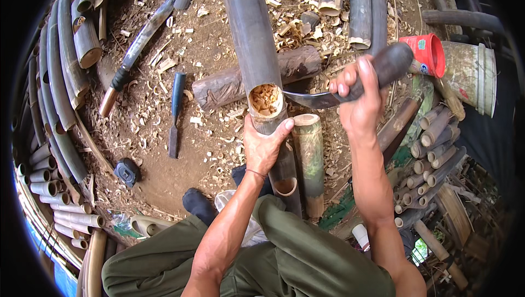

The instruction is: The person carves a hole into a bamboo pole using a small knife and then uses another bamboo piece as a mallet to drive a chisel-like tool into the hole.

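A long dark bamboo tube slants away from me across a short log on the ground. Pale curled shavings fill an oval opening cut in its upper side, and a second opening shows nearer my knees. Just below the filled opening, my left hand is wrapped round the tube. My right hand is closed on the dark, thick handle of a curved knife. The blade points left, its tip at the right rim of the filled opening; whether it touches is unclear. Beside the tube stands a greenish bamboo piece.
On the left lie a machete, a blue-handled chisel and a tape measure. Bamboo poles line the left edge. Right are a red bucket, a whitish bucket and stacked bamboo pieces. Shavings litter the dirt.
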`<state>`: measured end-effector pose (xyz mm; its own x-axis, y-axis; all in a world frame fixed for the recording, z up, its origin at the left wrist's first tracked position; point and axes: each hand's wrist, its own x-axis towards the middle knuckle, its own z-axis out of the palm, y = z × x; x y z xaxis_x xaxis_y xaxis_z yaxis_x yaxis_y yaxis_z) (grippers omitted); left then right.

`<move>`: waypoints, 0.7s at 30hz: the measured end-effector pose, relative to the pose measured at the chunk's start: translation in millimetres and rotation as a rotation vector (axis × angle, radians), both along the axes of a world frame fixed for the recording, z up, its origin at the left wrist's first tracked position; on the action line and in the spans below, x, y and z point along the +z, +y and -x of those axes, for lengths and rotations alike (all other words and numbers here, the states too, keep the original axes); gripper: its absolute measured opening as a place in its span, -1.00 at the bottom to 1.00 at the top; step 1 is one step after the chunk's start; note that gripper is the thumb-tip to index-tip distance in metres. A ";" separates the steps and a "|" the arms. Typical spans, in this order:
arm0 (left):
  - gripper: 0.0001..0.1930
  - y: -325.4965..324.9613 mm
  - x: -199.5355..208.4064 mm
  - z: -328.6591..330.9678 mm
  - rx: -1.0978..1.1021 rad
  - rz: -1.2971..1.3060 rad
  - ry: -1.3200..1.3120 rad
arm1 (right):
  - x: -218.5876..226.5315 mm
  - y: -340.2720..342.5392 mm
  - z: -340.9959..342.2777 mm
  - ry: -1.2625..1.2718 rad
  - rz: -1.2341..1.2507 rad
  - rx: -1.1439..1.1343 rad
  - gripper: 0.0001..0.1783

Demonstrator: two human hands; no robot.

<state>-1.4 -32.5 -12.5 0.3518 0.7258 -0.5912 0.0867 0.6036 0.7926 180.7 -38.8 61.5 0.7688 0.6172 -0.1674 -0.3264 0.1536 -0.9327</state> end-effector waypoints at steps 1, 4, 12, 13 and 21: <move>-0.20 0.8 0.4 1.2 0.006 0.008 0.005 | 6.1 -6.8 11.1 -0.067 -0.102 0.054 -0.88; -0.20 3.1 -7.5 7.1 -0.007 -0.012 0.004 | 20.2 -30.9 28.8 -0.657 -0.158 0.554 -0.68; -0.24 6.1 -12.3 6.2 -0.001 -0.025 -0.072 | 1.5 -56.6 58.0 -1.066 -0.251 0.848 -0.75; -0.26 6.1 -12.4 5.0 -0.002 -0.030 -0.066 | -0.5 -58.1 58.8 -1.091 -0.252 0.867 -0.75; -0.38 9.0 -7.5 -0.1 0.005 -0.024 0.052 | -17.2 -63.0 52.2 -1.324 -0.262 0.984 -0.76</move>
